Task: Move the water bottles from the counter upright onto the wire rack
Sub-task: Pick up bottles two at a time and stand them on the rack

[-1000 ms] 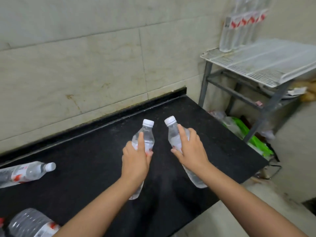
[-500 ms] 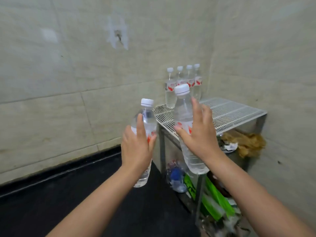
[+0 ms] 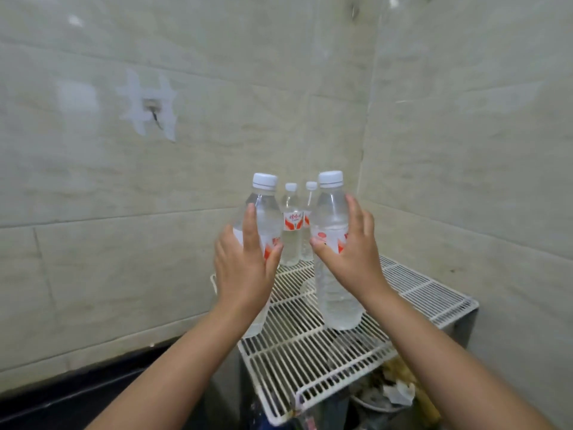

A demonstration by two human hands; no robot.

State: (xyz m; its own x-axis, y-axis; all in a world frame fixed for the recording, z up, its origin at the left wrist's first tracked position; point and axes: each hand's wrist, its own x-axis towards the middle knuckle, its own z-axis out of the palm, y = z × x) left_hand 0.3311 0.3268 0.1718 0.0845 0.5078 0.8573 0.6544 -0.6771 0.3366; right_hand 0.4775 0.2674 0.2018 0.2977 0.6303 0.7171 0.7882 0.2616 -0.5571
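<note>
White wire makes up the rack [image 3: 338, 352] that fills the lower right of your view, set in the corner of pale tiled walls [image 3: 155, 197]. Your left hand [image 3: 245, 268] is wrapped round the left bottle [image 3: 263, 212], forefinger laid straight up its side and thumb curled round its right side at the red-and-white label. That bottle is upright with its white cap on top, and its base shows below your wrist, over the rack's near left edge; you cannot tell from here whether it touches the wire. Your right hand [image 3: 350, 256] grips the right bottle [image 3: 333, 243] at the label, thumb on the left side and fingers round the right. It too stands upright, capped, base low over the middle of the rack, and contact with the wire is unclear. Between your two bottles, further back, two capped bottles [image 3: 291, 234] stand upright on the rack's far edge against the wall. Down at the near left lies the black counter [image 3: 77, 398].
</note>
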